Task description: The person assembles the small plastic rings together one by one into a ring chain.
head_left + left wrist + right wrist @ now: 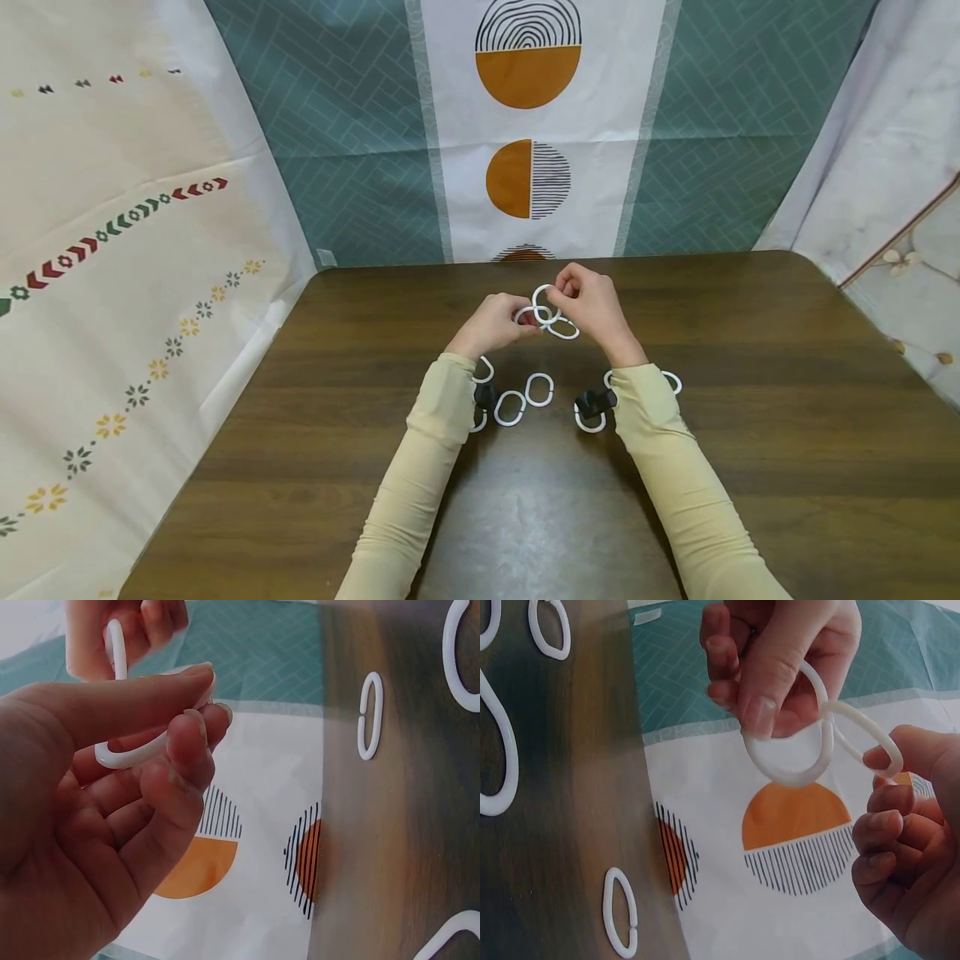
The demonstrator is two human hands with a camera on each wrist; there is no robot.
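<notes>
Over the far part of the table, my left hand [495, 323] and right hand [592, 308] are close together. Between thumb and fingers, the left hand pinches a white plastic split ring [791, 780]. A second white split ring [874, 730] is pinched by the right hand [922, 825]. The two rings cross and appear hooked through each other; the exact join is partly hidden by fingers. Just below the hands, another white ring [564, 336] seems to lie on the table. In the left wrist view, a small gap shows in a ring [378, 716] on the wood.
Several more white rings [497, 408] lie on the brown wooden table [300, 433] nearer the body, some partly covered by the sleeves. Black wrist cameras [596, 403] hang under both forearms. A patterned curtain [360, 125] stands behind the table's far edge.
</notes>
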